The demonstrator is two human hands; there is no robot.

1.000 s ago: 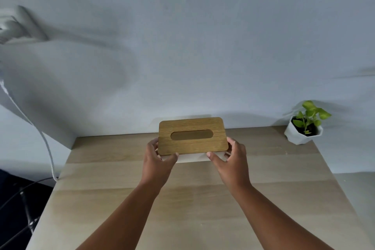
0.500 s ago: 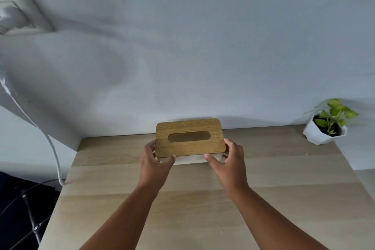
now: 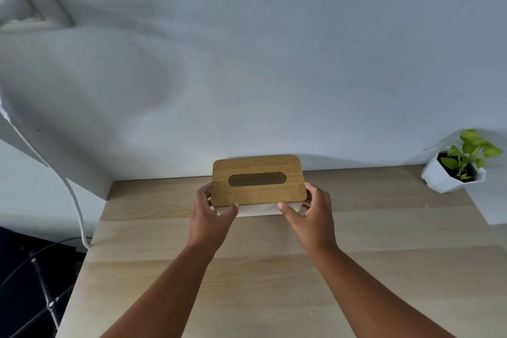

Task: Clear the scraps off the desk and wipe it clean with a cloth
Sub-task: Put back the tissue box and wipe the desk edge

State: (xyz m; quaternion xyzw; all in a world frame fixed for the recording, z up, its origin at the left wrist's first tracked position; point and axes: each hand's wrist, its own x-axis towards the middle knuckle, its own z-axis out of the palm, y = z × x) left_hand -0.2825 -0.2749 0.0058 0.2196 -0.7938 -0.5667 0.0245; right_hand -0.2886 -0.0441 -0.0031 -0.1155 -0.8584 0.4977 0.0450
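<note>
Nearest the camera, two bare forearms reach forward over the pale wood worktop (image 3: 274, 296), which shows no scraps or cloth in this view. The left hand (image 3: 211, 214) grips the left end of the tissue box (image 3: 258, 182), thumb on the near white side and fingers curled round the end; the right hand (image 3: 310, 214) grips the right end the same way, its thumb pressed to the near side just under the lid. The box lies straight ahead of both hands, at the back middle of the worktop close to the wall (image 3: 274, 63), its long axis running left to right across the view, so each hand has one short end and neither is nearer than the other. Its wooden lid faces up, with an oval slot in which no tissue shows. Whether the box rests on the worktop or is held slightly above it I cannot tell. My guess is that the box is being shifted or set back as part of clearing and wiping, and that the space behind it is tight against the wall. To the far right, well apart from the box, a small plant (image 3: 455, 173) in a white pot stands by the wall. To the left, off the worktop edge, a white cable (image 3: 74, 200) hangs down. Nothing stands between the hands and the box.
</note>
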